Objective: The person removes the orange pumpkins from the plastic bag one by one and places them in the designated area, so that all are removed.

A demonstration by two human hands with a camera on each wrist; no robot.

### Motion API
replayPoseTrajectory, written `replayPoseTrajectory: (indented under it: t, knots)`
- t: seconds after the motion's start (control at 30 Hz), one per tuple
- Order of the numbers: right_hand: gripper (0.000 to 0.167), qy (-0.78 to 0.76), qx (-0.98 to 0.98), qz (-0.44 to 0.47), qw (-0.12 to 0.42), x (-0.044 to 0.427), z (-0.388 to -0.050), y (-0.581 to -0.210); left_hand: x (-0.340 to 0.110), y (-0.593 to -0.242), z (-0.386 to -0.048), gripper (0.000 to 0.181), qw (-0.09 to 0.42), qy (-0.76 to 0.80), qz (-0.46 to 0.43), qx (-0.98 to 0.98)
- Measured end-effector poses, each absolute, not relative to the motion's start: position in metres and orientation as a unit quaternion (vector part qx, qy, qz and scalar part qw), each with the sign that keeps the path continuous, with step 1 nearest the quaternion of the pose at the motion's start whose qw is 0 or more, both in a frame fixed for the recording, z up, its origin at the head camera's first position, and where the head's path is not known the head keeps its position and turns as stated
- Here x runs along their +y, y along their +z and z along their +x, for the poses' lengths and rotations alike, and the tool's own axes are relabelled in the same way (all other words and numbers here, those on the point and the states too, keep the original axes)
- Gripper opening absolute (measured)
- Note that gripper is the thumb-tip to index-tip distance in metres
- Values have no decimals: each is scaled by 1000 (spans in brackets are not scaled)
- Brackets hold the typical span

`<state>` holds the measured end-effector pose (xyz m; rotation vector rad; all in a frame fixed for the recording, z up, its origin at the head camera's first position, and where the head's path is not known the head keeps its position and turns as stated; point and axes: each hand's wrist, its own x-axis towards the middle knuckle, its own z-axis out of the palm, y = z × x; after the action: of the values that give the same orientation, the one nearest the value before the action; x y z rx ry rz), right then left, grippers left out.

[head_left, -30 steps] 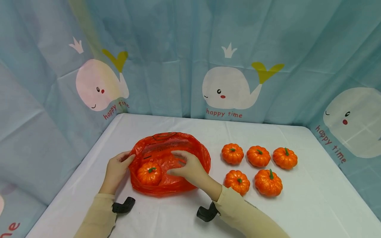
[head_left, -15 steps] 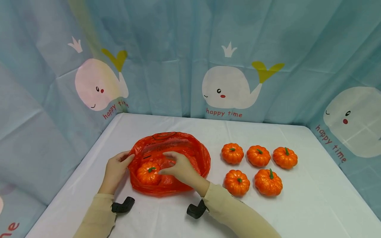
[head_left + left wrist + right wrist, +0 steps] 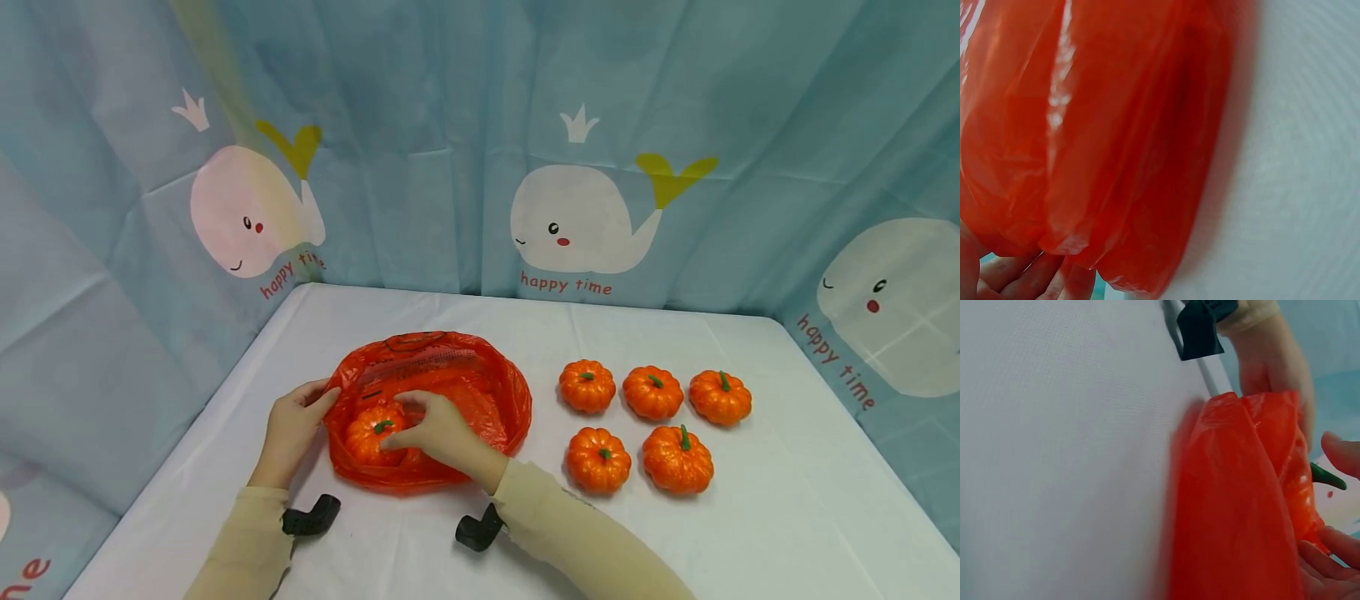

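Observation:
A red plastic bag (image 3: 465,392) lies on the table with its mouth spread wide, also filling much of the left wrist view. Inside its left part sits a small orange pumpkin (image 3: 365,437) with a green stem. My left hand (image 3: 292,429) pinches the bag's left rim between thumb and fingers; in the left wrist view its fingers (image 3: 1029,275) show under the plastic. Over the bag's mouth reaches my right hand (image 3: 442,433), thumb and fingers spread apart at the pumpkin's right side. Whether its fingertips touch the pumpkin, I cannot tell.
Several more orange pumpkins stand in two rows to the right of the bag, among them a front one (image 3: 677,461) and a back one (image 3: 587,387). The white table (image 3: 787,517) ends at a blue curtain (image 3: 420,217) printed with whales.
My right hand has moved left across the bag's mouth to the pumpkin inside it. The left hand stays at the rim, and the pumpkins outside have not moved.

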<state>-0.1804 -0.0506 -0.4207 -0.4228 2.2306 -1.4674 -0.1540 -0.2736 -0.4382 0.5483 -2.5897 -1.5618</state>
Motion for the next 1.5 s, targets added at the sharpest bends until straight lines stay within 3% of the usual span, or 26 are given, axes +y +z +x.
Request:
replayPoseTrajectory:
  t: [1.5]
  knots:
    - [71,-479,842,-158,192,-66,-179,-428,-274,-438,-154,56,36,-510,169,-843]
